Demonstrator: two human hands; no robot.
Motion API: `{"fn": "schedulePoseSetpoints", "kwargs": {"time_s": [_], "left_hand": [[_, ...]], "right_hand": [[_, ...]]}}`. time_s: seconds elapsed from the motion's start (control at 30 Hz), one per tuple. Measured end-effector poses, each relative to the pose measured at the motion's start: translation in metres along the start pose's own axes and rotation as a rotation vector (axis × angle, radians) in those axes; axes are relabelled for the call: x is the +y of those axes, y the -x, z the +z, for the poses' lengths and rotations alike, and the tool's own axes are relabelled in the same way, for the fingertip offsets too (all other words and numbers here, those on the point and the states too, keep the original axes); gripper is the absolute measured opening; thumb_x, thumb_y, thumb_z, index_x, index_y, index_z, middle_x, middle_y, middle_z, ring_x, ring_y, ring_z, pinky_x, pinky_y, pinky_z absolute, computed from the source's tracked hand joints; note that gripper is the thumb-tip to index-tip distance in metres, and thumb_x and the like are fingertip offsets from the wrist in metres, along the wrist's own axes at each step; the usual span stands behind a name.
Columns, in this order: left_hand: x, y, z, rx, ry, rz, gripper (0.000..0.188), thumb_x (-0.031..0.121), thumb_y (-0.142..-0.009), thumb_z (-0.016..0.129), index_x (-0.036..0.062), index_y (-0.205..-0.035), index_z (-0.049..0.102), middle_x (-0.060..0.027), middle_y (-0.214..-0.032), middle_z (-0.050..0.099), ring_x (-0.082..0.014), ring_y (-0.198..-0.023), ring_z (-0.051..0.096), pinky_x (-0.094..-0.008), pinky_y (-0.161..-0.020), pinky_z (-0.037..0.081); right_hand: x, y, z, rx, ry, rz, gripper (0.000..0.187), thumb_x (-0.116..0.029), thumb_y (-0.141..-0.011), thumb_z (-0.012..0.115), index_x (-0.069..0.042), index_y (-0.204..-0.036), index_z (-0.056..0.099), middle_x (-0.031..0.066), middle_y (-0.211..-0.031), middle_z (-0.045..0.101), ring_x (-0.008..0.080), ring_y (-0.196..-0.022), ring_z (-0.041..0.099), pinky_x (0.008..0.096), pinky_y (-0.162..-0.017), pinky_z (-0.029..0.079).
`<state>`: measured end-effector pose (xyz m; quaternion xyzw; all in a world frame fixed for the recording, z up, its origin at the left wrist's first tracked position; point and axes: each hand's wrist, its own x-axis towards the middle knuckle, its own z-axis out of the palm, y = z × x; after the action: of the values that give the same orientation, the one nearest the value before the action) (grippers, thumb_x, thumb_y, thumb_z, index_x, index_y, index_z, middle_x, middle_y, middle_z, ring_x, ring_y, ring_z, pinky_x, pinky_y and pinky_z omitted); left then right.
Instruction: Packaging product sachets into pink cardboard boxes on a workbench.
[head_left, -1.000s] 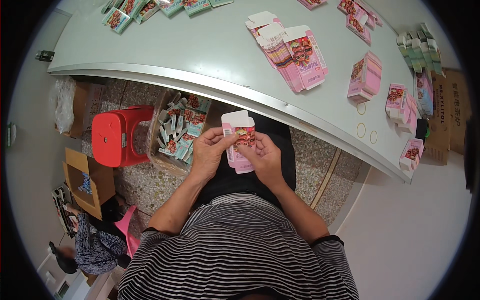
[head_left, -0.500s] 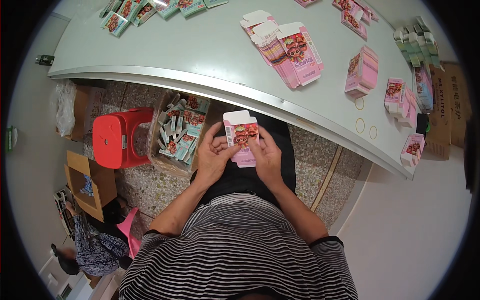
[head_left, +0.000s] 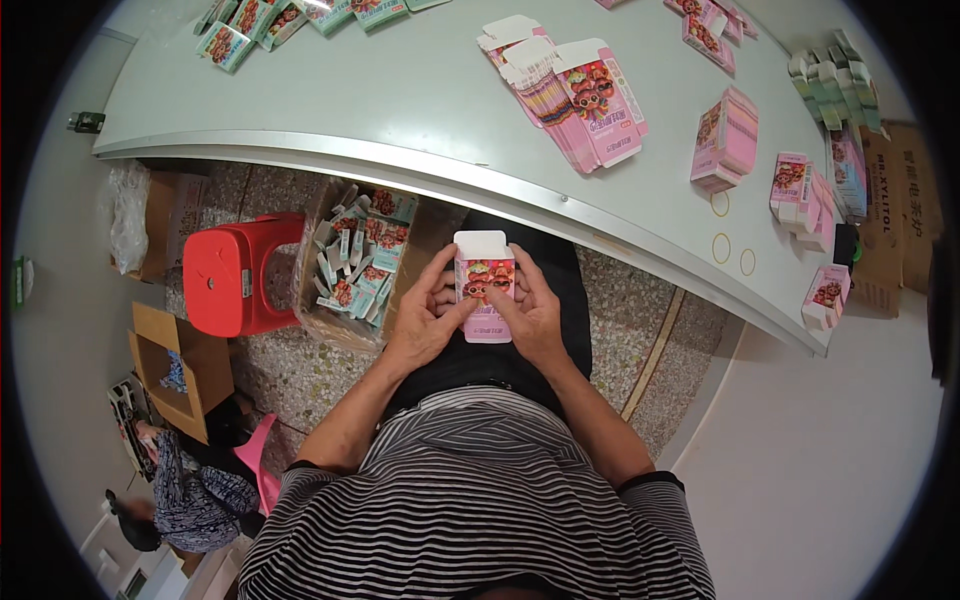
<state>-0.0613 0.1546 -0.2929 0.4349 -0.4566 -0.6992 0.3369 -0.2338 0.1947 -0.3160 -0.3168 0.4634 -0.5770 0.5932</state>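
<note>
Over my lap, in front of the table edge, I hold a small pink carton point(head_left: 486, 322) with cartoon figures printed on its front. Its white top flap stands up at the far end. My left hand point(head_left: 424, 318) grips the left side, thumb on the front face. On the other side my right hand point(head_left: 535, 318) is closed round the edge, its thumb also pressing the front. The fingers behind the carton are partly hidden. Ahead on the table point(head_left: 400, 115) lies a fanned stack of flat pink cartons point(head_left: 605, 115).
Bundled pink cartons point(head_left: 724, 140) stand at the right, near yellow rubber bands point(head_left: 721, 248). Green cartons point(head_left: 225, 46) lie at the far left. Below the table are a lined box of green cartons point(head_left: 345, 255), a red stool point(head_left: 215, 283) and an open cardboard box point(head_left: 180, 370). Another person point(head_left: 200, 500) is at lower left.
The carton has turned slightly upright and shifted a little toward me. Its left side panel and lower side flaps no longer show. Both hands have moved along with it.
</note>
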Motion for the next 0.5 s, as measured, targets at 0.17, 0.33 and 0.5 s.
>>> {"fn": "schedulePoseSetpoints", "kwargs": {"time_s": [0.17,0.33,0.5], "left_hand": [[-0.002,0.003,-0.003,-0.085,0.019,-0.065,0.072,-0.004,-0.092,0.065,0.0019,-0.154,0.028,-0.0137,-0.12,0.063,-0.0124,-0.095,0.064,-0.026,-0.083,0.054],[-0.017,0.007,-0.013,-0.112,0.053,-0.118,0.045,0.001,-0.095,0.064,-0.0012,-0.138,0.049,-0.0114,-0.115,0.064,-0.0103,-0.091,0.063,-0.0236,-0.081,0.052],[-0.019,0.005,-0.007,-0.05,-0.257,0.033,0.022,0.007,-0.096,0.066,-0.0028,-0.115,0.064,-0.0086,-0.111,0.065,-0.0073,-0.084,0.062,-0.0194,-0.075,0.05]], "right_hand": [[0.004,0.002,-0.009,-0.045,0.037,0.032,0.057,0.003,-0.094,0.064,0.005,-0.144,0.038,0.017,-0.116,0.065,0.017,-0.103,0.066,0.029,-0.088,0.055],[0.023,0.006,-0.017,-0.049,-0.064,0.019,0.038,0.001,-0.093,0.066,0.004,-0.127,0.051,0.014,-0.108,0.067,0.0139,-0.095,0.066,0.0264,-0.082,0.055],[0.028,0.011,-0.03,-0.041,0.081,-0.061,0.023,0.002,-0.094,0.065,0.005,-0.115,0.057,0.0116,-0.105,0.066,0.0121,-0.094,0.065,0.0248,-0.084,0.054]]}}
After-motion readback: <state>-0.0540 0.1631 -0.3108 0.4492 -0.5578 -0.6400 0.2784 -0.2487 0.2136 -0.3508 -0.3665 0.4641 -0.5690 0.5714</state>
